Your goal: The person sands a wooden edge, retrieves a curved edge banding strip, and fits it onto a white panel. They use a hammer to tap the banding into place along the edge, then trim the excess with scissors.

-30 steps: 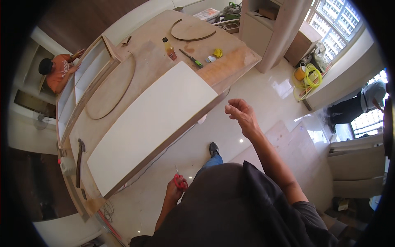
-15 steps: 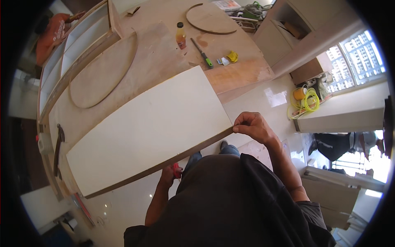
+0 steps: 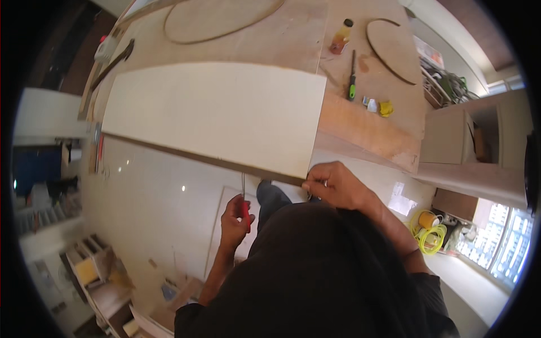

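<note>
A long white panel (image 3: 214, 118) with a dark brown front edge lies across the workbench, its near edge overhanging. At its near right corner, my right hand (image 3: 336, 186) pinches the end of the brown edge strip (image 3: 248, 168) between thumb and fingers. Below that edge my left hand (image 3: 234, 219) is closed around a red-handled tool (image 3: 246, 217) with a thin metal shaft pointing up toward the panel. Its exact kind is hard to make out.
On the workbench (image 3: 304, 34) stand or lie a bottle of amber liquid (image 3: 341, 36), a green-handled file (image 3: 353, 79), a crumpled yellow wrapper (image 3: 386, 109), curved strips (image 3: 383, 56) and a hammer (image 3: 115, 63). A coiled yellow hose (image 3: 431, 239) sits on the floor at the right.
My view has turned to the right, so the bench and panel appear rotated. The red-handled tool has come clear from beneath the panel's edge; my right hand still pinches the corner.
</note>
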The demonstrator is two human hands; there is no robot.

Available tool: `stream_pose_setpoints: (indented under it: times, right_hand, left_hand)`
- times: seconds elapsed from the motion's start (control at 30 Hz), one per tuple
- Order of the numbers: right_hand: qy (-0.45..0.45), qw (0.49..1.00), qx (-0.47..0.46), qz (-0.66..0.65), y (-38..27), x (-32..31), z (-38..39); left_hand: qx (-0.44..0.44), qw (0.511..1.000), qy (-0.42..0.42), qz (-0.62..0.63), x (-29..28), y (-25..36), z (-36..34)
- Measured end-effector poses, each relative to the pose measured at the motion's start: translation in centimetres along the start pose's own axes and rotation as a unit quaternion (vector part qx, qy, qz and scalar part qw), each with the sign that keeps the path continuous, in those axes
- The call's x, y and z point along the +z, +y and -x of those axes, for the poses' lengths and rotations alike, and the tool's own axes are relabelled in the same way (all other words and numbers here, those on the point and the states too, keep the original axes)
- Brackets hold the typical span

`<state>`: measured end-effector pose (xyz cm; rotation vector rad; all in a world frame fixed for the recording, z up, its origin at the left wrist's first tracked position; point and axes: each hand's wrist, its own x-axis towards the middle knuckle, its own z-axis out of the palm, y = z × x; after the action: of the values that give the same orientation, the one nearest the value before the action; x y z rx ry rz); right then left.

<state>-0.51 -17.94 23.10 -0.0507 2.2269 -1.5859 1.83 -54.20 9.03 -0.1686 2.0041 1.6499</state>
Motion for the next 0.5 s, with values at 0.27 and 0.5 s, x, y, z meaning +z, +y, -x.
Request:
stream_pose_setpoints:
  times: [0.27, 0.5]
  right_hand:
    - [-0.023, 0.999, 0.003, -0.023, 2.4, 0.6, 0.0]
    - [-0.025, 0.999, -0.030, 0.003, 2.7, 0.0, -0.2]
  left_hand:
    - [0.005, 0.977, -0.165, 0.132, 6.4, 6.0, 8.2]
    - [0.055, 0.969, -0.178, 0.162, 8.8, 5.6, 6.1]
